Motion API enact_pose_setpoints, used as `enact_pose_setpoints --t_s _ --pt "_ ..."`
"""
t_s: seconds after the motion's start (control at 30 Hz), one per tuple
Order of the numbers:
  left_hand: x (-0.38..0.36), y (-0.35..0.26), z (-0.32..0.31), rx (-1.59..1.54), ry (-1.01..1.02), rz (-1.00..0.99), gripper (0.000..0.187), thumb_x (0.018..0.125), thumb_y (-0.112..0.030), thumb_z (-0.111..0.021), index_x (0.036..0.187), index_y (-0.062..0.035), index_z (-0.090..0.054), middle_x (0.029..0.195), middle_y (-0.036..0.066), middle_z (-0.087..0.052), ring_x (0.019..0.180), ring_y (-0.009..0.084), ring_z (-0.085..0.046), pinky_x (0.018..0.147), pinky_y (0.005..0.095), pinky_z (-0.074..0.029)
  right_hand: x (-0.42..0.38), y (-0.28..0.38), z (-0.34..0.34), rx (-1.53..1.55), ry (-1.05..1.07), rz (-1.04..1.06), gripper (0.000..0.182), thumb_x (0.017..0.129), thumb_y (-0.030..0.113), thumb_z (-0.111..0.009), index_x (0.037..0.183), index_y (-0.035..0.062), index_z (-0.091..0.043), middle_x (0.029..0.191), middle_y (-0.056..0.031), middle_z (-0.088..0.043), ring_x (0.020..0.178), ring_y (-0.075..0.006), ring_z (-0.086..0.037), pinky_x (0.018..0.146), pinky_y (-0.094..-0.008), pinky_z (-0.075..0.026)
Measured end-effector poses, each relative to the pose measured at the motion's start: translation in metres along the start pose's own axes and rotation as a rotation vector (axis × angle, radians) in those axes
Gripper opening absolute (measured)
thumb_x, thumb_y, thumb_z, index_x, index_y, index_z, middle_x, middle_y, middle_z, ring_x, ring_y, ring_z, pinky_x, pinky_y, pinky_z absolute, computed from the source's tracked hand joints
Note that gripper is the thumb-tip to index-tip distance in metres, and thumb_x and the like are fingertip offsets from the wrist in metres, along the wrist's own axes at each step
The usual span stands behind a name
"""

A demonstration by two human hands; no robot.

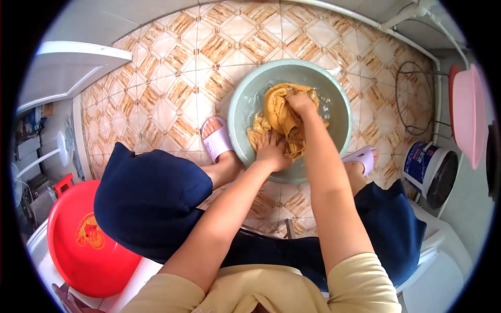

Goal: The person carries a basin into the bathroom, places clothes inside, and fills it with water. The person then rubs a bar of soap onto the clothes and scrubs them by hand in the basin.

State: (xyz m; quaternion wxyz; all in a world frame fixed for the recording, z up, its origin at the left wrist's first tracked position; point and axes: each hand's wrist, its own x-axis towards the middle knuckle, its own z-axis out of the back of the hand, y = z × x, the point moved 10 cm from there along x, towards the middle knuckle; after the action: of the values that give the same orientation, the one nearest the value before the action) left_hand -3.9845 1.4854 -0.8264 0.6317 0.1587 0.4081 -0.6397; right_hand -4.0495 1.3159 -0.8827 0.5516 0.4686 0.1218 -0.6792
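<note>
A round grey-green basin [239,112] with water in it stands on the tiled floor between my feet. Wet mustard-yellow cloth [279,107] lies bunched in the water. My left hand [271,152] rests on the lower part of the cloth, its fingers spread apart and pointing up the frame. Near the top of the bundle, my right hand [301,103] is closed on the cloth, with its fingertips hidden in the folds.
A red basin [78,255] is at the lower left, near a white door [78,73]. On the right are a white-and-blue bucket [421,164], a pink basin [469,115], a wire rack [399,99] and white pipes [365,20]. Lilac slippers [218,142] flank the grey-green basin.
</note>
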Motion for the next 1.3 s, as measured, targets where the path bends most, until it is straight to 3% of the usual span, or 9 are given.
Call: enact_pose_setpoints --t_s 0.13,0.3,0.47,0.6,0.73,0.83,1.0,1.13,1.3 --pt "-0.003 0.061 0.015 -0.986 -0.225 0.312 0.029 0.077 -0.012 -0.059 0.106 -0.0133 -0.063 0.121 0.013 -0.058 0.118 0.0286 -0.049 0.092 0.0379 -0.042 -0.052 0.017 0.036 0.186 0.133 0.067 0.055 0.082 0.044 -0.058 0.119 0.0038 -0.059 0.124 -0.0166 -0.056 0.112 -0.0272 -0.054 0.094 -0.0366 -0.041" --pt "-0.051 0.058 0.076 -0.627 -0.882 0.468 0.043 0.084 -0.023 -0.057 0.121 -0.0031 -0.049 0.127 0.022 -0.048 0.118 0.0329 -0.047 0.096 0.0394 -0.037 -0.084 0.015 0.092 0.067 -0.371 0.055 0.059 0.086 0.05 -0.049 0.125 0.0061 -0.053 0.127 -0.021 -0.052 0.12 -0.0342 -0.047 0.098 -0.0399 -0.039" --pt "-0.004 0.097 0.048 -1.345 -0.8 0.551 0.062 0.092 -0.043 -0.041 0.137 -0.0004 -0.033 0.133 0.023 -0.044 0.124 0.0359 -0.042 0.106 0.0425 -0.029 -0.03 -0.022 0.019 0.465 -0.342 0.071 0.082 0.079 0.058 -0.058 0.132 -0.0021 -0.043 0.128 -0.0218 -0.052 0.121 -0.0334 -0.048 0.101 -0.0382 -0.037" --pt "0.028 0.07 0.04 -2.224 -0.222 0.255 0.071 0.088 -0.062 -0.038 0.127 -0.0032 -0.047 0.122 0.016 -0.055 0.107 0.0263 -0.057 0.092 0.0413 -0.045 -0.08 0.007 -0.012 0.668 0.05 0.223 0.072 0.07 0.039 -0.077 0.123 -0.0033 -0.053 0.114 -0.0145 -0.061 0.104 -0.0215 -0.058 0.087 -0.0314 -0.046" --pt "0.03 0.071 0.04 -2.151 -0.364 0.303 0.056 0.083 -0.052 -0.052 0.102 0.0003 -0.062 0.097 0.01 -0.065 0.084 0.0229 -0.064 0.076 0.037 -0.051 -0.151 0.006 -0.015 0.721 0.367 0.438 0.039 0.073 0.017 -0.076 0.106 -0.0006 -0.064 0.095 -0.0049 -0.065 0.085 -0.013 -0.059 0.077 -0.0235 -0.046" --pt "0.0 0.07 0.07 -1.295 -0.636 0.345 0.036 0.072 -0.031 -0.064 0.058 0.0012 -0.061 0.056 0.012 -0.059 0.062 0.0258 -0.063 0.063 0.0393 -0.047 -0.15 -0.055 0.017 0.933 0.043 0.276 0.031 0.079 0.025 -0.069 0.095 -0.0016 -0.067 0.096 -0.0072 -0.064 0.091 -0.0148 -0.057 0.083 -0.0279 -0.043" --pt "-0.044 -0.015 0.088 -0.369 -0.758 0.023 0.057 0.073 -0.019 -0.063 0.127 -0.014 -0.045 0.119 0.02 -0.047 0.117 0.0376 -0.04 0.093 0.0467 -0.041 -0.147 -0.078 0.006 0.591 -0.579 0.114 0.059 0.081 0.037 -0.062 0.13 0.0085 -0.046 0.135 -0.0226 -0.039 0.123 -0.0374 -0.04 0.103 -0.041 -0.033" --pt "-0.03 0.014 0.05 -0.219 -0.727 0.26 0.058 0.087 -0.039 -0.052 0.137 -0.0129 -0.038 0.144 0.022 -0.025 0.135 0.0434 -0.015 0.1 0.0557 -0.033 -0.144 -0.065 -0.031 0.223 -0.732 0.074 0.056 0.08 0.046 -0.06 0.13 0.021 -0.049 0.139 -0.0211 -0.035 0.129 -0.0365 -0.032 0.104 -0.0518 -0.027" --pt "0.003 0.026 0.07 -0.116 -0.724 0.255 0.047 0.089 -0.045 -0.048 0.118 -0.0084 -0.054 0.116 0.02 -0.049 0.109 0.0394 -0.043 0.087 0.049 -0.043 -0.13 -0.041 -0.015 0.057 -0.691 -0.046 0.052 0.077 0.042 -0.062 0.124 0.0197 -0.053 0.122 -0.0169 -0.045 0.117 -0.0337 -0.041 0.092 -0.0528 -0.034"
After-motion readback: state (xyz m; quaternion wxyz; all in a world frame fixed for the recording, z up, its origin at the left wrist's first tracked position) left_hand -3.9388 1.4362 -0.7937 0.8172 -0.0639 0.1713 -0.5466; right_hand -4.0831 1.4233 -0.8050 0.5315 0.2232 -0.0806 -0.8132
